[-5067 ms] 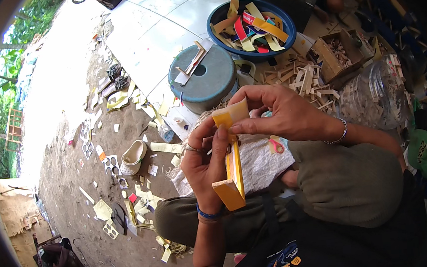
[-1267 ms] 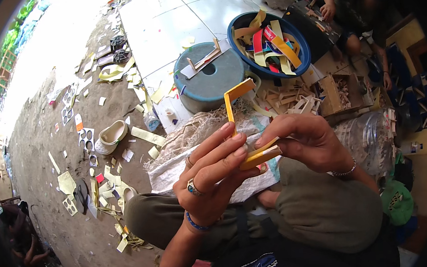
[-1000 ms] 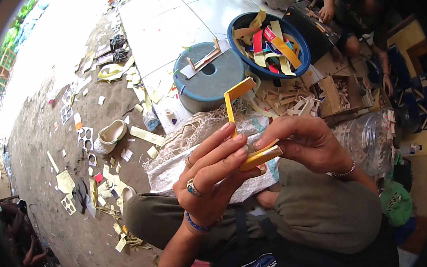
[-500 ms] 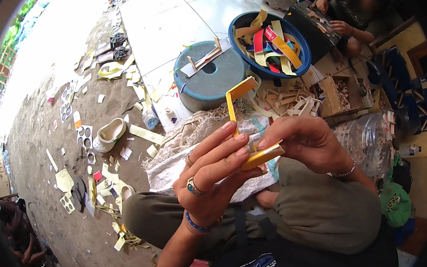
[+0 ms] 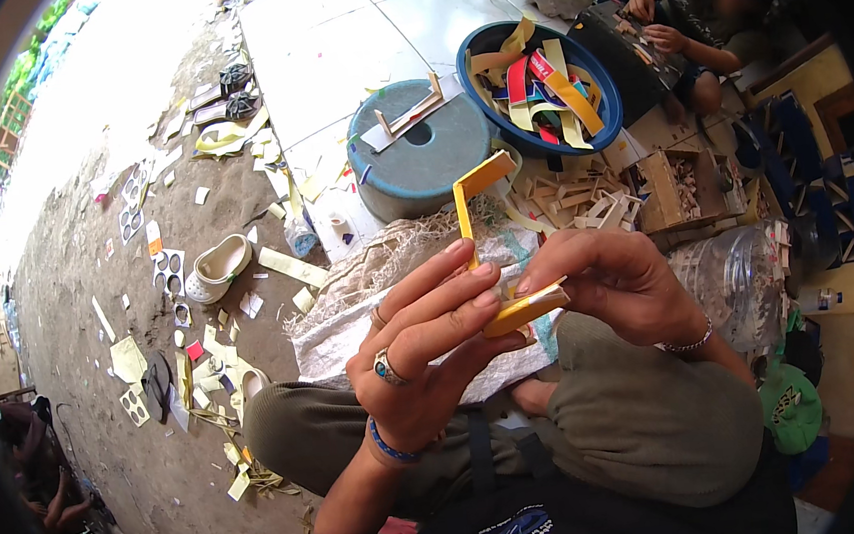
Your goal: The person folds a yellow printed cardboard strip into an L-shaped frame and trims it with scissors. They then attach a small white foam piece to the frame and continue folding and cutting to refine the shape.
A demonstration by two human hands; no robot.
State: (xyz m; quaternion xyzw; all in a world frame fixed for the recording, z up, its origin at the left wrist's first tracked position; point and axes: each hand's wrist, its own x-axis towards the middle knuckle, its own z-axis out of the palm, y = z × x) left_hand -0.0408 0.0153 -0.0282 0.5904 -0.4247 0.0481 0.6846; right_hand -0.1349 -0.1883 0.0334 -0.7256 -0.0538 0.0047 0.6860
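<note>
A yellow, angular bracket-like piece (image 5: pixel 485 178) with a pale inner side is held over my lap; it looks like wood or stiff card. My left hand (image 5: pixel 417 333) grips its middle stretch, fingers wrapped along it, a ring on one finger. At the near yellow arm (image 5: pixel 526 311), my right hand (image 5: pixel 614 282) has its thumb and fingertips pressed close together by the inner side. Whether those fingertips hold a small piece is hidden. Beyond my hands, a similar bracket on a white strip (image 5: pixel 414 122) lies on an upturned blue-grey tub (image 5: pixel 385 185).
A blue basin (image 5: pixel 468 88) holds coloured paper strips. Wooden pieces (image 5: pixel 582 200) lie beside a wooden box (image 5: pixel 661 210). A white sack (image 5: pixel 328 345) is spread before my legs. Scraps and a beige clog (image 5: pixel 219 268) lie left. Another person's hands (image 5: pixel 668 39) work at far right.
My hands and the yellow piece have barely moved. At the far right, the other person's hands have shifted and come closer together.
</note>
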